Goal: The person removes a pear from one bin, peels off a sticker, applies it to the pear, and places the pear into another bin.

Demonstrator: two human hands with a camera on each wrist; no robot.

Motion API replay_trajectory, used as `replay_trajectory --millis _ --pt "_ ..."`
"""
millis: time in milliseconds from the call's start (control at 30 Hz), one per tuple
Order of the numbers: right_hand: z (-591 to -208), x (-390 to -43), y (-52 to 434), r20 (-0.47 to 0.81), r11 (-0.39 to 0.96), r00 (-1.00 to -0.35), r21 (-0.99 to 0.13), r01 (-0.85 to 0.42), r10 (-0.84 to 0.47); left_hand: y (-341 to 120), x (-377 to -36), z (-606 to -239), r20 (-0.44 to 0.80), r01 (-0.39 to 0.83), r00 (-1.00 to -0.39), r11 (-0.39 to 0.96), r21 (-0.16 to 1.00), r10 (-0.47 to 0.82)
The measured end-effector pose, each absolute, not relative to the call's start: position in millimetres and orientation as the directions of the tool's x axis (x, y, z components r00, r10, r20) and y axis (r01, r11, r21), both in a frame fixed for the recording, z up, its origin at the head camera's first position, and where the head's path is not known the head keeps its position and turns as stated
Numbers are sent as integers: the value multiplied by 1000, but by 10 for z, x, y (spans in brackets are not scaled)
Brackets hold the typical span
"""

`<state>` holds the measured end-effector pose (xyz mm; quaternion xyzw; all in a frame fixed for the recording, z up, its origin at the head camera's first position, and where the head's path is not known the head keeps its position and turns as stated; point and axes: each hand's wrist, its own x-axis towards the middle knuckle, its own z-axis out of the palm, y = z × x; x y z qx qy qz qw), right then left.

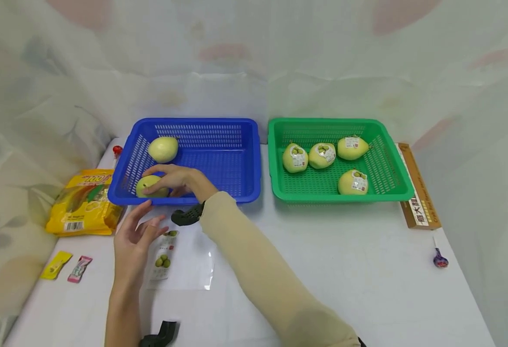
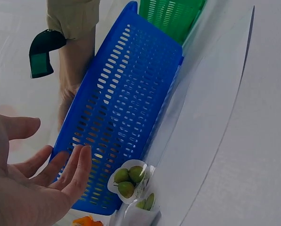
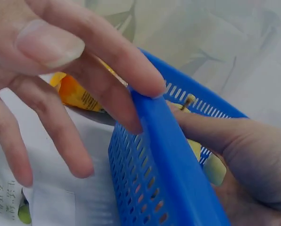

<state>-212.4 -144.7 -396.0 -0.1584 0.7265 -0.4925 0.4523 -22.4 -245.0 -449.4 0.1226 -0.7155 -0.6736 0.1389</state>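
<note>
Right hand (image 1: 173, 179) fingers grasp a pear (image 1: 149, 186) inside the blue basket (image 1: 219, 193); left hand (image 1: 134, 237) fingers hover released

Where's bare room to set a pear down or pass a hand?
Free: right half of the blue basket; table in front of the green basket. Crowded: blue basket's left side, with two pears, right hand, left hand, plastic bag.

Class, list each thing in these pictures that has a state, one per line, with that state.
Right hand: curled round a pear in the blue basket.
Held pear: unwrapped, in the blue basket.
Left hand: open, holding nothing.
Other pear: unwrapped, lying free.
Four pears in green basket: labelled wrappers on.
Clear bag: flat on table.
</note>
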Motion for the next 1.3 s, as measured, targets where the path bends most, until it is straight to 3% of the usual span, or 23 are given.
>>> replay_trajectory --millis 300,600,700,867,1000,1133,1300 --pt "-3919 -2073 -1520 -464 468 -599 -868 164 -652 -2451 -223 -4486 15 -5 -927 53 999 -375" --pt "-3936 -2076 -1519 -444 557 -616 -830 8 -651 -2453 -251 -4492 28 13 -941 46 999 -338" --pt "-3957 -2122 -1443 -450 561 -611 -828 12 -651 -2455 -260 -4484 27 7 -947 64 998 -321" --pt "-3947 -2243 -1249 -422 415 -568 -897 151 -706 -2455 -269 -4479 20 0 -952 67 998 -306" --pt "-3847 -2314 -930 -332 284 -548 -943 173 -768 -2452 -259 -4482 4 -16 -953 61 998 -303" --pt "-3694 -2194 -398 -210 221 -543 -974 47 -813 -2450 -230 -4488 -17 -38 -954 65 997 -299" --pt "-3631 -1758 427 -40 167 -514 -965 -204 -857 -2451 -216 -4486 -9 -35 -962 88 995 -274"
